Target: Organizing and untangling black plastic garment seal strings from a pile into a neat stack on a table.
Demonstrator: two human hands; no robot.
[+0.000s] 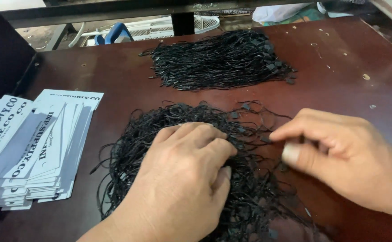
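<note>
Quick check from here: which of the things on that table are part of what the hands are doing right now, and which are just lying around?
In hand:
- near tangle of black string loops, under both hands
- left hand, pressing on it
- right hand, pinching at strands by its edge

Lying about:
- far bundle of black strings, untouched
- stack of white printed tags on the left
- white fan guard beyond the brown table

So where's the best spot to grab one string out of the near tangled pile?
Probably by a small plastic end tab at the near pile's far right edge, coming from the right, where the right hand already pinches. There the strings fan out loose and apart; under the left hand they lie densely tangled.
</note>
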